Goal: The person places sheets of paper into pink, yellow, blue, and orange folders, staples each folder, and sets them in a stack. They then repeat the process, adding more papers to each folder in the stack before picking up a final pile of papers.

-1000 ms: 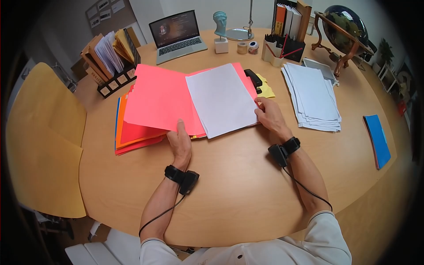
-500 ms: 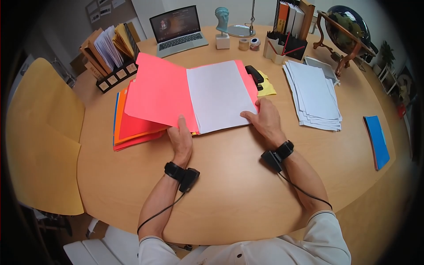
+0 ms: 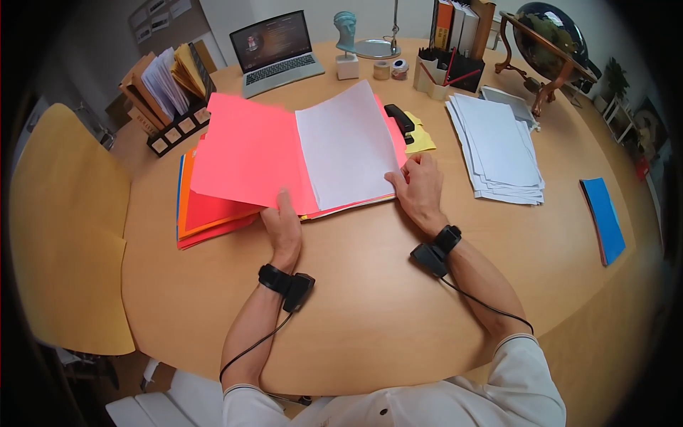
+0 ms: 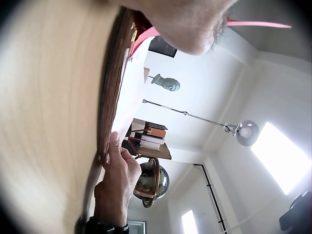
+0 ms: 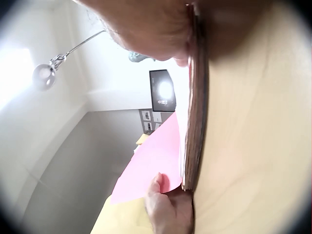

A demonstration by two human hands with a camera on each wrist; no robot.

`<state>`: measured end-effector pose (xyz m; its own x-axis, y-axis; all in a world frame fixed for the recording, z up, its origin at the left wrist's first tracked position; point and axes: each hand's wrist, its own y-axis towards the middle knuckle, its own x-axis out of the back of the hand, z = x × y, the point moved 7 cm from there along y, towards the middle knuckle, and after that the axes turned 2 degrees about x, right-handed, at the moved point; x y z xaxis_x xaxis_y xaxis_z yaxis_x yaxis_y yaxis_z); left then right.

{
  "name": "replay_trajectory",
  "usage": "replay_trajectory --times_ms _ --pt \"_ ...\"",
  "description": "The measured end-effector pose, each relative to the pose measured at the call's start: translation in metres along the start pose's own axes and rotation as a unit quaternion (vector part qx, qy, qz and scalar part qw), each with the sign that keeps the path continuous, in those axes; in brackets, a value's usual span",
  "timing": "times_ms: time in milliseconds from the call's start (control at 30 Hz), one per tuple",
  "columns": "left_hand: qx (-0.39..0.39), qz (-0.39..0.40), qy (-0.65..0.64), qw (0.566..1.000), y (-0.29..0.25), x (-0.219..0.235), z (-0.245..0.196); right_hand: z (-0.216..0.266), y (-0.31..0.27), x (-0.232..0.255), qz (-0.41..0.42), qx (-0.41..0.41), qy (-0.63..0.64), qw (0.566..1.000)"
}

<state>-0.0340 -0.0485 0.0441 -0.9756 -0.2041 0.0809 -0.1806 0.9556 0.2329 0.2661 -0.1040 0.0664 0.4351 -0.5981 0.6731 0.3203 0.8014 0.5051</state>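
left hand [image 3: 282, 231]: curled round lower edge of pink folder [image 3: 245, 153], cover raised above it | right hand [image 3: 421, 188]: thumb and fingers pinching right edge of white sheets [image 3: 346, 146], which lie between the hands, inside folder | stapler [image 3: 400, 122]: beyond right hand, on bench [image 3: 356, 306]

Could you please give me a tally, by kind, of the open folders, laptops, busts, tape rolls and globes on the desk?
Open pink folder: 1
Laptop: 1
Bust: 1
Tape rolls: 2
Globe: 1
Total: 6
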Motion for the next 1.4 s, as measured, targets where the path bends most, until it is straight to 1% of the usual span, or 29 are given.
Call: replay_trajectory --times_ms 33,100,133,200,233,267,333,367,400,467,500,567,600,633,667,733,767,833,867,933,1033,1067,1133,1167,1233,1267,1333,1367,1400 --pt "-0.002 -0.004 -0.013 1.000 0.000 0.000 -0.001 -0.005 0.002 0.002 -0.004 -0.002 -0.002 1.000" --pt "0.003 -0.011 -0.016 1.000 -0.002 0.000 -0.004 -0.003 0.006 0.019 -0.080 0.033 -0.024 0.996" --pt "0.009 -0.022 -0.017 1.000 -0.003 0.001 -0.004 -0.010 0.009 0.022 -0.082 0.030 -0.026 0.996" --pt "0.014 -0.023 -0.004 1.000 -0.003 0.003 -0.006 -0.033 0.017 0.040 -0.157 0.015 -0.061 0.986" --pt "0.018 -0.028 0.011 0.999 -0.003 0.004 -0.006 -0.044 0.022 0.047 -0.158 0.015 -0.062 0.985" --pt "0.018 -0.027 0.010 0.999 -0.003 0.002 -0.005 -0.058 0.026 0.060 -0.190 -0.005 -0.092 0.977" --pt "-0.033 -0.056 0.014 0.998 -0.002 0.004 -0.009 -0.087 0.030 0.084 -0.248 -0.040 -0.147 0.957" --pt "-0.033 -0.056 0.013 0.998 -0.001 0.004 -0.009 -0.101 0.029 0.095 -0.274 -0.054 -0.171 0.945" --pt "-0.032 -0.058 0.019 0.998 -0.001 0.005 -0.008 -0.110 0.029 0.105 -0.275 -0.054 -0.172 0.944" --pt "-0.032 -0.060 0.023 0.997 -0.001 0.006 -0.010 -0.130 0.027 0.129 -0.278 -0.114 -0.269 0.915" --pt "-0.028 -0.051 0.023 0.998 -0.003 0.006 -0.013 -0.139 0.027 0.138 -0.279 -0.113 -0.269 0.915" --pt "-0.023 -0.041 0.024 0.999 -0.003 0.004 -0.014 -0.156 0.021 0.155 -0.277 -0.173 -0.319 0.890" --pt "-0.035 -0.051 0.026 0.998 -0.002 0.004 -0.014 -0.162 0.017 0.160 -0.268 -0.194 -0.317 0.889" --pt "-0.046 -0.062 0.028 0.997 -0.003 0.005 -0.014 -0.166 0.015 0.164 -0.268 -0.195 -0.317 0.889" --pt "-0.047 -0.061 0.028 0.997 -0.003 0.005 -0.016 -0.173 0.012 0.167 -0.257 -0.222 -0.325 0.882" --pt "-0.013 -0.051 0.055 0.997 -0.003 0.006 -0.016 -0.186 0.007 0.173 -0.226 -0.269 -0.327 0.877" --pt "-0.014 -0.052 0.056 0.997 -0.003 0.007 -0.016 -0.190 0.005 0.174 -0.226 -0.269 -0.326 0.877" --pt "-0.001 -0.045 0.081 0.996 -0.003 0.008 -0.013 -0.203 0.000 0.175 -0.219 -0.316 -0.326 0.864" --pt "-0.001 -0.045 0.081 0.996 -0.003 0.007 -0.012 -0.201 -0.001 0.177 -0.219 -0.316 -0.326 0.864" --pt "-0.037 -0.073 0.064 0.995 -0.003 0.007 -0.015 -0.199 -0.002 0.180 -0.211 -0.332 -0.317 0.863" --pt "-0.031 -0.067 0.061 0.995 0.002 0.007 -0.004 -0.205 -0.005 0.180 -0.199 -0.362 -0.316 0.854" --pt "-0.031 -0.068 0.061 0.995 0.001 0.007 -0.007 -0.206 -0.005 0.179 -0.199 -0.361 -0.316 0.855" --pt "-0.059 -0.020 0.053 0.997 -0.003 -0.001 -0.017 -0.203 -0.003 0.180 -0.232 -0.321 -0.348 0.850" --pt "-0.059 -0.021 0.053 0.997 -0.002 -0.001 -0.013 -0.204 -0.002 0.177 -0.232 -0.321 -0.348 0.850" --pt "-0.086 -0.018 0.057 0.995 0.000 -0.002 -0.008 -0.180 0.003 0.180 -0.354 -0.185 -0.411 0.819" --pt "-0.086 -0.018 0.057 0.995 -0.001 -0.002 -0.010 -0.175 0.007 0.179 -0.354 -0.185 -0.411 0.819" --pt "-0.100 0.005 0.039 0.994 -0.004 -0.005 -0.022 -0.148 0.015 0.176 -0.396 -0.085 -0.353 0.843" --pt "-0.100 0.005 0.040 0.994 -0.004 -0.003 -0.025 -0.140 0.018 0.174 -0.396 -0.085 -0.353 0.844" --pt "-0.071 0.021 0.055 0.996 -0.003 -0.003 -0.023 -0.128 0.023 0.168 -0.388 -0.012 -0.294 0.874"
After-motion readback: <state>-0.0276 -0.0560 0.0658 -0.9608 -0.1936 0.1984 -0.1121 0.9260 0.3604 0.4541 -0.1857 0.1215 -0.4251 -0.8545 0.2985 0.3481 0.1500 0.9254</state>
